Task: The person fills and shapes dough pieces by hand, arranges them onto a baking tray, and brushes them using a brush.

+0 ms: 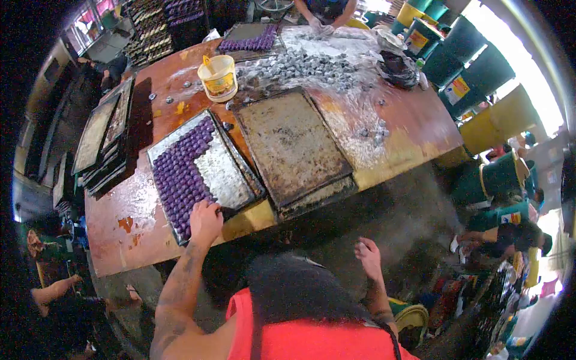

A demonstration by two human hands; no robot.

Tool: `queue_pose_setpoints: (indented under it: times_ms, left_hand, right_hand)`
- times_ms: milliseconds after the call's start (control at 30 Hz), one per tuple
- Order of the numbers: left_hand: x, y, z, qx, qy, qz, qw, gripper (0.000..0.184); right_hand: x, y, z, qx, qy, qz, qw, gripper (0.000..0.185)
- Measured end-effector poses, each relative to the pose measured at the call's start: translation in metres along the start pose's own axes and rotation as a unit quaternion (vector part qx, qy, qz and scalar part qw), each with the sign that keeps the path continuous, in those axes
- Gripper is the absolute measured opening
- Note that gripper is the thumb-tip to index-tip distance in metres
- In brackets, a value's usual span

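Red top [324,343] right up close, dark cloth [297,288] bunched over its front, and beyond it the table [414,123] opens out. Now the left hand [206,221]: it's down at the near end of the pale tray [223,179], fingers bent and touching the closest of the purple balls [177,165]. Whether those fingers are clamped on one, I cannot tell. Rows of them pack the tray's left side and bend across its far end, with pale surface showing on the right. Over to the right hand [369,257], well apart from its partner, off the table's near edge, fingers loosely curled; its palm is hidden, so I can't call whether it grips anything. Just right of the pale tray lies a stained brown tray [294,147], and beyond the pair stands a cream bucket [219,85], upright. Grey lumps [315,67] crowd the white-dusted far side, another person's hands [322,28] working-distance close to them. Left edge: stacked trays [99,138]. Far right: dark green drums [483,72], clear of the table.
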State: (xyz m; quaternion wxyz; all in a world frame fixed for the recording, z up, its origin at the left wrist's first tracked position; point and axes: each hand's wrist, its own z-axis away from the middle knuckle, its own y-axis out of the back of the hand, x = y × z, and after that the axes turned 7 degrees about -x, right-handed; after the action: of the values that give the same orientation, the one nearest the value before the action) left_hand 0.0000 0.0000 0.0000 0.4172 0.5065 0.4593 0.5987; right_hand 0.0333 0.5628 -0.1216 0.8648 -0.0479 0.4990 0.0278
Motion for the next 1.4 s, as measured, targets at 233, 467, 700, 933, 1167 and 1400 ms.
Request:
queue_pose_setpoints:
  times_ms: [233, 467, 700, 933, 1167, 1400]
  left_hand:
    - [0.035, -0.001, -0.045, 0.033, 0.129, -0.056, 0.990, 0.011]
    - [0.130, -0.003, -0.092, 0.166, 0.276, 0.619, 0.716, 0.028]
    - [0.274, -0.031, -0.191, 0.113, 0.258, 0.801, 0.529, 0.026]
    - [0.346, -0.004, -0.243, 0.038, 0.238, 0.734, 0.635, 0.029]
    - [0.362, -0.004, -0.237, 0.096, 0.187, 0.743, 0.635, 0.031]
    - [0.357, 0.032, -0.231, 0.041, 0.125, 0.706, 0.696, 0.027]
  right_hand:
    - [-0.249, -0.055, -0.170, -0.036, 0.172, 0.345, 0.922, 0.029]
    - [-0.309, -0.012, -0.332, 0.044, 0.293, 0.575, 0.763, 0.038]
    - [-0.312, 0.016, -0.381, -0.142, 0.313, 0.486, 0.804, 0.024]
    - [-0.398, -0.079, -0.282, -0.370, 0.377, 0.253, 0.811, 0.020]
    - [-0.369, -0.094, -0.284, -0.318, 0.510, 0.339, 0.723, 0.034]
    - [-0.387, -0.089, -0.281, -0.407, 0.230, 0.237, 0.851, 0.036]
